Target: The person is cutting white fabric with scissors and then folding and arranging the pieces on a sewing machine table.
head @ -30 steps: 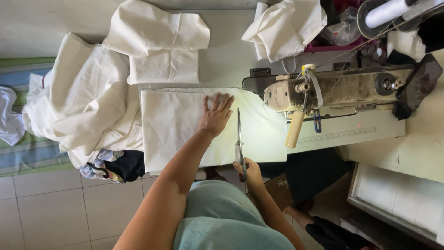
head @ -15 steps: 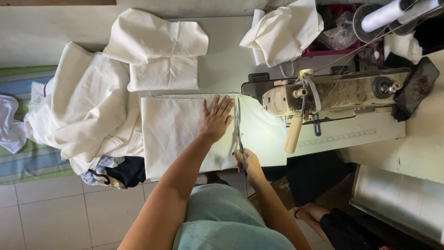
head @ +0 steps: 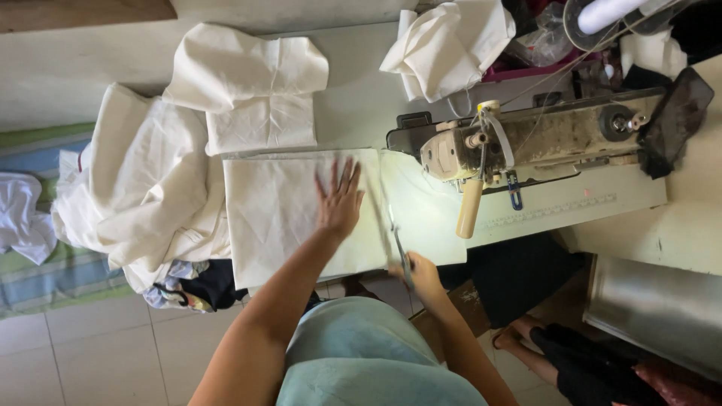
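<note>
Cream fabric (head: 282, 214), a flat rectangular piece, lies on the pale desk (head: 353, 98) in front of the person, just left of the sewing machine (head: 541, 143). On it the left hand (head: 338, 199) is laid flat, palm down and fingers spread, near the right edge of the piece. At the near right corner of the fabric the right hand (head: 423, 274) is closed around the handles of scissors (head: 400, 244), and the blades point away from the person along the fabric's right edge. I cannot tell if the blades are apart or together. Behind the flat piece lies a folded stack of the same cream cloth (head: 252, 90), and a bigger crumpled heap (head: 143, 188) hangs over the left side of the desk. More bunched cloth (head: 447, 45) rests behind the machine.
</note>
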